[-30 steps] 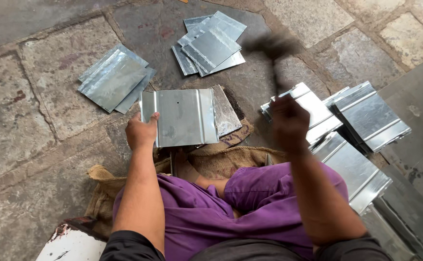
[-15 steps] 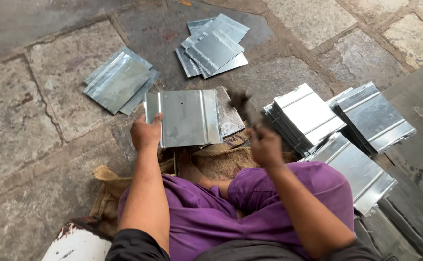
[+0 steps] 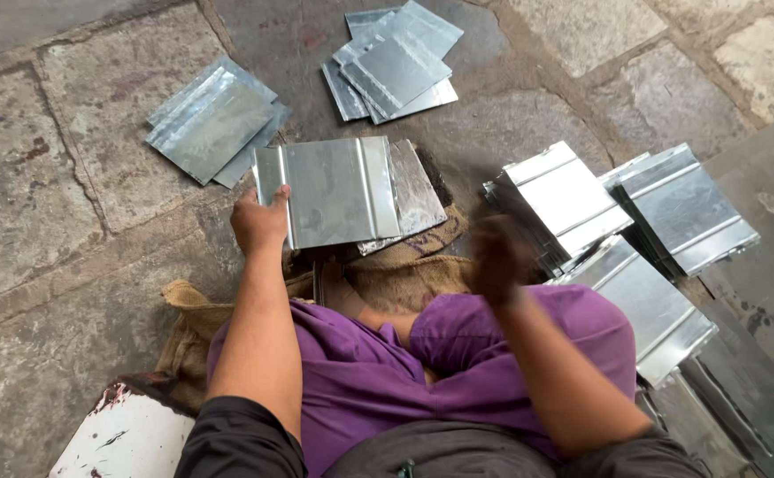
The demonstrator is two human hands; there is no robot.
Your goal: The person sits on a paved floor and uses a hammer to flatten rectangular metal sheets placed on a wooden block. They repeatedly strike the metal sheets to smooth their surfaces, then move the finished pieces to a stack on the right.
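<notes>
A ribbed, shiny metal sheet lies flat on the stone floor in front of my crossed legs, on top of another sheet and a burlap sack. My left hand grips the top sheet's left edge, thumb on top. My right hand is a motion-blurred fist just right of the sheet, low over the sack. It is closed on a dark tool that is almost lost in the blur.
Stacks of similar metal sheets lie around: far left, far centre, and three to the right. A white painted object sits at my left hip. The floor is uneven stone slabs.
My right hand has swung down from a raised position with the dark tool to beside the sheet. My left hand and the sheet have stayed in place.
</notes>
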